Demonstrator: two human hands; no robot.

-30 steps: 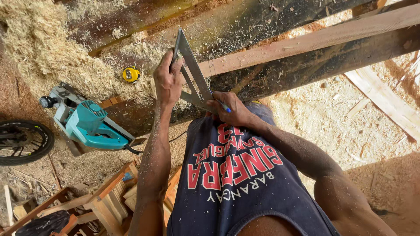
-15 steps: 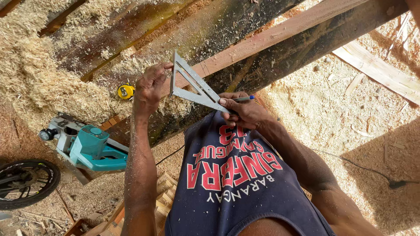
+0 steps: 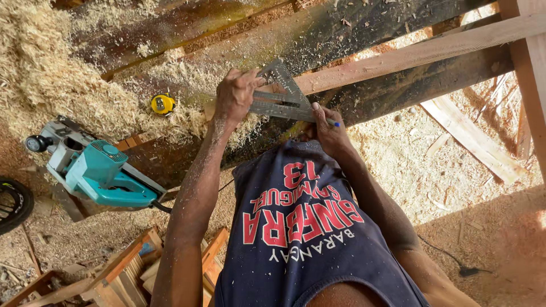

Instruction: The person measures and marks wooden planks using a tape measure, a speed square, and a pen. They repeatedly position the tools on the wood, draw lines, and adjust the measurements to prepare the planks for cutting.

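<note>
The metal speed square point(image 3: 281, 94) lies flat on the end of a pale wooden plank point(image 3: 409, 57), which runs off to my right across a dark, sawdust-strewn tabletop point(image 3: 341, 28). My left hand point(image 3: 236, 94) is clenched on the square's left corner, fingers wrapped over its edge, pinning it down. My right hand point(image 3: 327, 128) sits just beside the square's lower edge, fingers pinched around a blue pencil point(image 3: 333, 122) whose tip meets that edge.

Left of my left hand, a small yellow tape measure point(image 3: 163, 104) rests among wood shavings point(image 3: 51, 79) heaped thickly over that end of the tabletop. Lower and further left, a teal electric planer point(image 3: 99, 173) sits with its black cord trailing away. Beneath my arm stand stacked wooden frames point(image 3: 122, 273), and the ground on my right is covered in sawdust.
</note>
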